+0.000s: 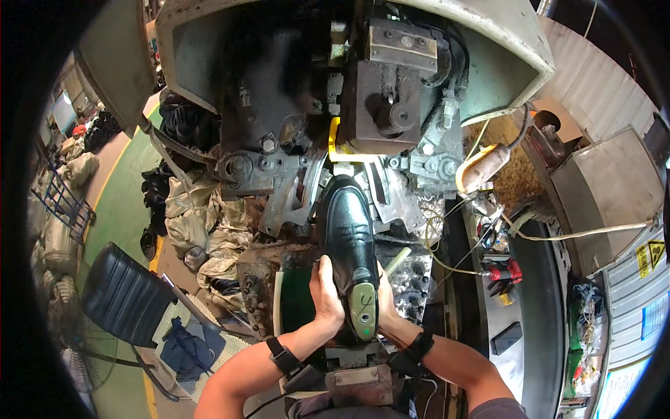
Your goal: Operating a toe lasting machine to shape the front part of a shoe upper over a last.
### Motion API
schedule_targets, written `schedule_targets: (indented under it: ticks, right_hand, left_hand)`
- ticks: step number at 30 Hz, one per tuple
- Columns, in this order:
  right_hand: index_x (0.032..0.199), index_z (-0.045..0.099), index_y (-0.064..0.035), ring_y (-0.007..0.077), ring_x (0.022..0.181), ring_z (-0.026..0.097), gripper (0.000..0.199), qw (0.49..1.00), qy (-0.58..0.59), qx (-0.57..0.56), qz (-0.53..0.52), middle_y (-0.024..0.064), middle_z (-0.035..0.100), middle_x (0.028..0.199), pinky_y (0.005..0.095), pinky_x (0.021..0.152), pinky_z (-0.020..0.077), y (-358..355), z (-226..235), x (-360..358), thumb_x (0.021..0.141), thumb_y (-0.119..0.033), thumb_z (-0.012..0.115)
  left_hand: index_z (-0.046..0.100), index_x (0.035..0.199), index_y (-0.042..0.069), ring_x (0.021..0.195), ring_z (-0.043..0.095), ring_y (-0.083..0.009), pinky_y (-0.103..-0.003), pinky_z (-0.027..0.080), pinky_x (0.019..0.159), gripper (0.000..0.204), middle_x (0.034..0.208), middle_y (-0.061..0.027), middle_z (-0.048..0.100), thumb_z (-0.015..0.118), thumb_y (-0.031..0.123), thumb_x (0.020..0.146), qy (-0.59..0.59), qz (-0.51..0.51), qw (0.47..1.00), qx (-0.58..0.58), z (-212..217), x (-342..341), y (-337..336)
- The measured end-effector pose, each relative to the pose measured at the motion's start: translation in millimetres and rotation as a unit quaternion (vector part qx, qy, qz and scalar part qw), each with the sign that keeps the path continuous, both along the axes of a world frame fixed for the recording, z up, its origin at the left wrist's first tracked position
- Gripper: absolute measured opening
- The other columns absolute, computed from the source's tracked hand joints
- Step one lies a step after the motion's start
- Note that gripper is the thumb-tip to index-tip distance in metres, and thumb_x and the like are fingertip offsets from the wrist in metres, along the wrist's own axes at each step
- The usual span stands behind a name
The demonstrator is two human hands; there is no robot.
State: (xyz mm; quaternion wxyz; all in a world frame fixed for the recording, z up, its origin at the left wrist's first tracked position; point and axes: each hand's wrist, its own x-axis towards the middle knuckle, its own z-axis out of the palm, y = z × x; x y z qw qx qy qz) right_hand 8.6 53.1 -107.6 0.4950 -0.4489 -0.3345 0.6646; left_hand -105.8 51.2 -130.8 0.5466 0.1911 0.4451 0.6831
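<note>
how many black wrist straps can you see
2: the left strap around the wrist behind the left hand, the right strap around the wrist behind the right hand; clutter could hide others.

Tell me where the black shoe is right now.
In the head view, the black shoe is near the centre, held between the left hand and the right hand, its toe just below the yellow L-shaped piece.

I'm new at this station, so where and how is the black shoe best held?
Probably the black shoe's rear half, one hand from each side, as the left hand and right hand have it: the toe points toward the machine, while the rear lies nearer the person.
</note>
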Motion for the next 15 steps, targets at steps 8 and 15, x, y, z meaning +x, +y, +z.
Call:
schedule_targets:
  ticks: [8,15]
  right_hand:
    - [0.121,0.064,-0.0087,0.0108,0.094,0.064,0.051,1.000,-0.015,-0.018,0.002,0.0043,0.069,0.107,0.0284,0.085,0.0520,-3.2,19.0,-1.6,0.108,-0.049,0.035]
    - [0.116,0.060,-0.0091,0.0105,0.077,0.056,0.033,0.992,-0.099,-0.056,0.056,-0.0043,0.059,0.087,0.0265,0.075,0.0486,-2.6,2.7,37.2,0.104,-0.040,0.053]
  left_hand:
    - [0.061,0.115,0.002,0.090,0.067,-0.0171,-0.033,0.054,0.084,0.051,0.107,-0.0079,0.069,0.041,0.048,0.105,0.010,0.000,1.000,0.013,0.0,-0.5,2.2]
    - [0.042,0.139,-0.005,0.125,0.048,-0.0264,-0.036,0.034,0.111,0.061,0.137,-0.0173,0.051,0.042,0.047,0.106,0.011,-0.058,0.998,0.029,13.3,-6.5,-1.3]
